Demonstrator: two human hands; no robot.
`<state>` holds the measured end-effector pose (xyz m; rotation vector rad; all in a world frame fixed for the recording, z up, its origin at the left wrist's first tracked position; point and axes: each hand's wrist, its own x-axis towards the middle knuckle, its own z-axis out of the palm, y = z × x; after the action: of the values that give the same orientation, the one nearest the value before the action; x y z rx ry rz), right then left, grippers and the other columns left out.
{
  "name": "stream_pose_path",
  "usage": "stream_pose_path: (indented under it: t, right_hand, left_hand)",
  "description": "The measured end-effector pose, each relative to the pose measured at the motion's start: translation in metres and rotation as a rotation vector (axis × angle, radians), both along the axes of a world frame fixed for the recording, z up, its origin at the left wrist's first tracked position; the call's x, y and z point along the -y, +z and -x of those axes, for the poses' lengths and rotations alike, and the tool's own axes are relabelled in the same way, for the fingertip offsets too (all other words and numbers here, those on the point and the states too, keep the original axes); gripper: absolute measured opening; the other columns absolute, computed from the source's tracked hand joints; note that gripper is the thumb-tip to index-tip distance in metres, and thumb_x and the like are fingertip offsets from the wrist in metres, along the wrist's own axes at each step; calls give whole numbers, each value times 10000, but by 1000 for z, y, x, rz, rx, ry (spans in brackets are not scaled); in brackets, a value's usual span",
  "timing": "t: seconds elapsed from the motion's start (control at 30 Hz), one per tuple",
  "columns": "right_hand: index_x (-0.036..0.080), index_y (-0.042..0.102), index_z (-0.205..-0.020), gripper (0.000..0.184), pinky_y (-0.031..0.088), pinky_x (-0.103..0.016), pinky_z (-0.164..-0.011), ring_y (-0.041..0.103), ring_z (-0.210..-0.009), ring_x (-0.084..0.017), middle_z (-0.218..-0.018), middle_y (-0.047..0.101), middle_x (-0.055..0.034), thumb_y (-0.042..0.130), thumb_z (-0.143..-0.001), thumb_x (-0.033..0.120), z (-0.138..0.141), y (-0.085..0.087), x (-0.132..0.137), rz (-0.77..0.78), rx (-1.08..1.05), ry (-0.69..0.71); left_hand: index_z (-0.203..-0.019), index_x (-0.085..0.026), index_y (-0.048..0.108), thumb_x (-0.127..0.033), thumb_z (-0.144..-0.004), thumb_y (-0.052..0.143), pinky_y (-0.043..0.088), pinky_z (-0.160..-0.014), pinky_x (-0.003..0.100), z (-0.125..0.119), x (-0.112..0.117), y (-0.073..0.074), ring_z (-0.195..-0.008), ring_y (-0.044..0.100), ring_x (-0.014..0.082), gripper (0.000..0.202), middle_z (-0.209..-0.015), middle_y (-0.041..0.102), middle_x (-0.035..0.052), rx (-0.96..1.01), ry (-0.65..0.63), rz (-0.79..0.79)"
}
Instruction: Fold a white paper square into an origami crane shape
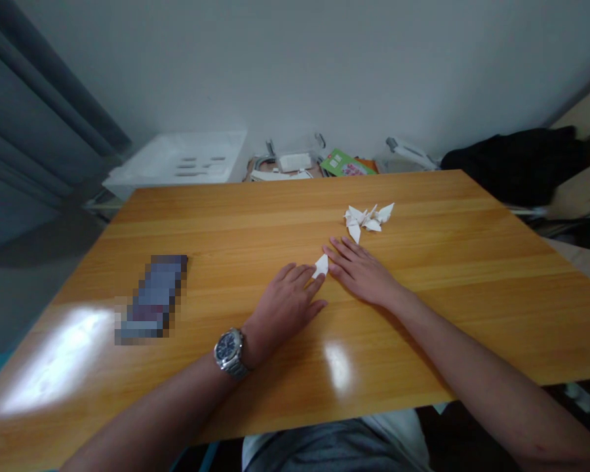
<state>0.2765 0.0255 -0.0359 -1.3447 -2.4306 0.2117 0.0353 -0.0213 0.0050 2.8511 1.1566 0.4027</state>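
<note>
My left hand (pixel 285 305), with a metal watch on its wrist, lies flat on the wooden table (pixel 226 216), fingers stretched toward a small folded white paper piece (pixel 321 265). My right hand (pixel 361 269) lies flat just right of that piece, its fingertips touching or pressing its edge. The paper shows only partly between the two hands. Beyond my right hand, two or three folded white paper cranes (pixel 368 219) rest on the table.
A blurred-out flat object (pixel 152 298), perhaps a phone, lies at the left of the table. Behind the far edge are a white plastic tray (pixel 177 160), papers, a green booklet (pixel 347 164) and a dark cloth (pixel 516 164) at right.
</note>
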Motion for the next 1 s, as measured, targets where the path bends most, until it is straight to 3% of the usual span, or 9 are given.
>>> stream_pose_path:
  t: [0.1,0.3,0.7,1.0]
  right_hand:
    - [252,493,-1539,517,314,-579,-1235,316,-1545,-309,-1634,416,-107,396,-1080,470,1,3,0,0,-38,-10]
    - [276,691,-1333,354,450,-546,-1111,565,-1332,-297,-1428,634,-108,517,-1047,390,5,11,0,-57,-152,63]
    - [267,728,-1251,282,425,-541,-1089,583,-1288,-300,-1378,659,-103,604,-1008,337,9,12,4,-47,-169,61]
    - [269,722,-1243,284,418,-531,-1095,583,-1275,-296,-1368,645,-106,626,-992,359,12,7,3,-77,-154,53]
  left_hand:
    - [-1390,-188,569,-409,-983,621,391,-1143,493,-1,0,0,-1265,549,309,466,-1338,618,149,17,19,7]
    - [-1439,-195,544,-419,-997,589,446,-1088,483,0,-2,-3,-1215,535,311,498,-1293,605,140,45,24,51]
    - [-1413,-227,572,-344,-1011,585,468,-1063,458,5,-8,-8,-1173,575,275,419,-1274,644,96,142,14,103]
    - [-1168,-193,669,-271,-1023,564,520,-960,394,6,-20,-12,-1031,663,230,195,-1130,730,60,282,101,130]
